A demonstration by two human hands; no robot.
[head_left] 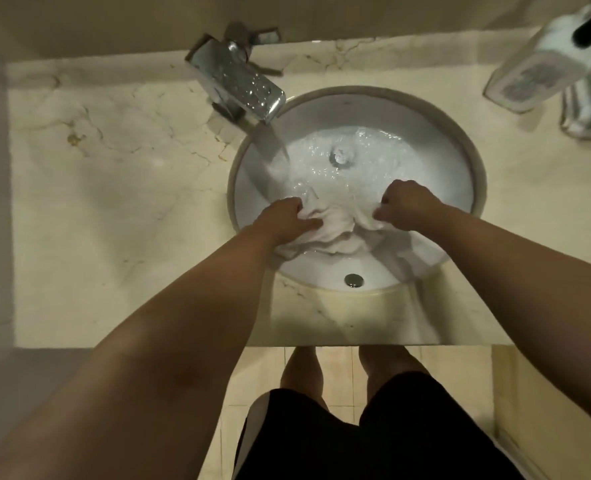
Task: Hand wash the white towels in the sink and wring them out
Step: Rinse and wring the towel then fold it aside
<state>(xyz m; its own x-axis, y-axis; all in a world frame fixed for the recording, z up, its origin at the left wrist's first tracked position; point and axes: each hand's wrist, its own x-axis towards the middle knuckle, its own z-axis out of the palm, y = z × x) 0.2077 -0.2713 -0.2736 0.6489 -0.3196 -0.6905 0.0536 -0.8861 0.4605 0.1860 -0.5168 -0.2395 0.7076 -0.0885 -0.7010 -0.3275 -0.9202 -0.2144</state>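
Observation:
A wet white towel (339,230) lies bunched in the round white sink (425,147), partly under rippling water. My left hand (287,216) grips its left end and my right hand (408,204) grips its right end, both fists closed on the cloth. Between the fists the towel sags in folds. A chrome faucet (242,81) at the back left pours a stream of water into the basin just beyond my left hand. The drain (340,156) shows through the water at the centre.
A pale marble counter (114,202) surrounds the sink, with its front edge near my legs. A white dispenser-like object (543,71) stands at the back right. An overflow hole (353,280) sits in the sink's near wall.

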